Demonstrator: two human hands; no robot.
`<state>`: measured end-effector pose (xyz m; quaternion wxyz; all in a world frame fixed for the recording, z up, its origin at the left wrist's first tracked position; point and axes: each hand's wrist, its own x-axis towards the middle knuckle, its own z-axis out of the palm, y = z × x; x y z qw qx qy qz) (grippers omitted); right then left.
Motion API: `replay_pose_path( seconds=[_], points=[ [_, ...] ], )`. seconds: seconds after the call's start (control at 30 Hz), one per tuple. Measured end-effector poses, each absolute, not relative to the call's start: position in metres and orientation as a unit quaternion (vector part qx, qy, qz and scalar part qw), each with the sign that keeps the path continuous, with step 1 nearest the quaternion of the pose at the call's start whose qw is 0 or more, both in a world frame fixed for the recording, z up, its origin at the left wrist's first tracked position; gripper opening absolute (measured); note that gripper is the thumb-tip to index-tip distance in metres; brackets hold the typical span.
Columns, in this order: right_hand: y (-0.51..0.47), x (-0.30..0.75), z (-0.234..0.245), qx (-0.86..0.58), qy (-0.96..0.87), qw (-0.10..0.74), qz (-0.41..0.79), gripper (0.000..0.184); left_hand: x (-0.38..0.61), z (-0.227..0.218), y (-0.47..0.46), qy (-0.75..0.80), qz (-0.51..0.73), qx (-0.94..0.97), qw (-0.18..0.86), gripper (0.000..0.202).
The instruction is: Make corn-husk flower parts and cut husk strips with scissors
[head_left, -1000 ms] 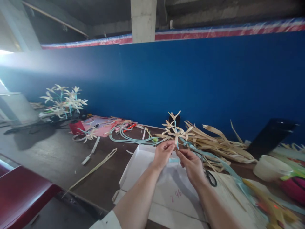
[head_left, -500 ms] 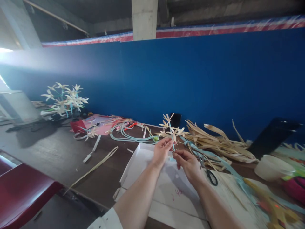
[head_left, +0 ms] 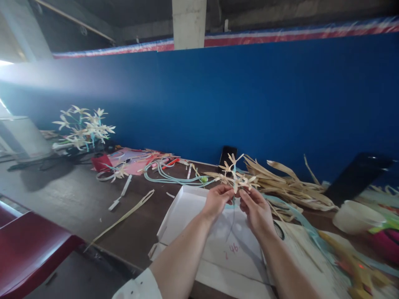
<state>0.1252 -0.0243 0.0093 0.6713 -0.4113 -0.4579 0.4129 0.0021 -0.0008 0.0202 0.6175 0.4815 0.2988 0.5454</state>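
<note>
My left hand [head_left: 217,200] and my right hand [head_left: 256,207] meet over a white tray [head_left: 174,216], fingers pinched together on a small cluster of pale straw flowers [head_left: 234,176] on a light blue stem. A thin dark wire hangs down from the cluster between my hands. The flowers stand just above my fingertips. Behind them lies a heap of dried tan leaf strips [head_left: 286,185].
On the brown table [head_left: 77,203] lie light blue cords [head_left: 168,177], a long straw strip [head_left: 124,216], a pink sheet, a black phone [head_left: 227,154] against the blue wall, a white bowl [head_left: 353,216], scissors partly hidden by my right hand and a finished flower spray [head_left: 82,128] far left.
My right hand rose and closed in on the left, so both now pinch the flower cluster together. The cluster shifted slightly right and lower.
</note>
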Motion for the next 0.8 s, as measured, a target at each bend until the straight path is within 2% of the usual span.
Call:
replay_pose_path(
  seconds=[0.23,0.8],
  points=[
    [-0.0227,0.1268,0.0099,-0.380,-0.403,0.699,0.452,0.020,0.0073,0.0174,-0.0045,0.305,0.523,0.480,0.635,0.035],
    [-0.0244,0.1213,0.0093,-0.378,-0.402,0.695,0.462,0.020,0.0076,0.0150,-0.0002,0.290,0.545,0.438,0.653,0.035]
  ],
)
